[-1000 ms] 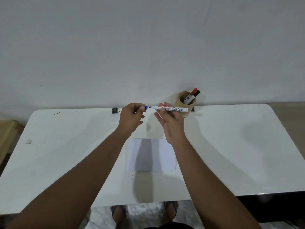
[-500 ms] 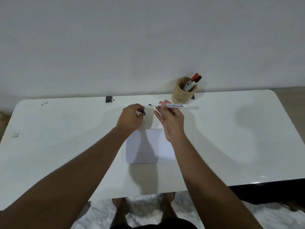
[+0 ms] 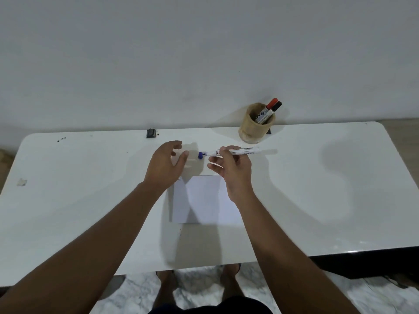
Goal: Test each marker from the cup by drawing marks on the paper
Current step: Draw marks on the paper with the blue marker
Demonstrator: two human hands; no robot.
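Note:
My right hand [image 3: 233, 171] pinches a white marker [image 3: 240, 152] that lies level above the table, its bare tip pointing left. The blue cap [image 3: 200, 155] stands on the table just past that tip. My left hand [image 3: 166, 165] hovers beside the cap with its fingers apart and nothing in it. A white sheet of paper [image 3: 204, 200] lies flat under and between my wrists, with a tiny mark at its top left corner. The tan cup [image 3: 255, 123] stands at the table's far edge and holds two markers, one with a red cap [image 3: 271, 103], one with a black cap [image 3: 276, 106].
The white table [image 3: 317, 189] runs along a bare wall. A small black object [image 3: 150, 133] sits at the far edge, left of centre. Dark specks [image 3: 61, 139] and a scrap of tape [image 3: 22, 182] mark the left side. My feet show below the near edge.
My left hand pulled the blue cap off the marker, carried it down, and now has let it go on the table. The camera view tilted downward.

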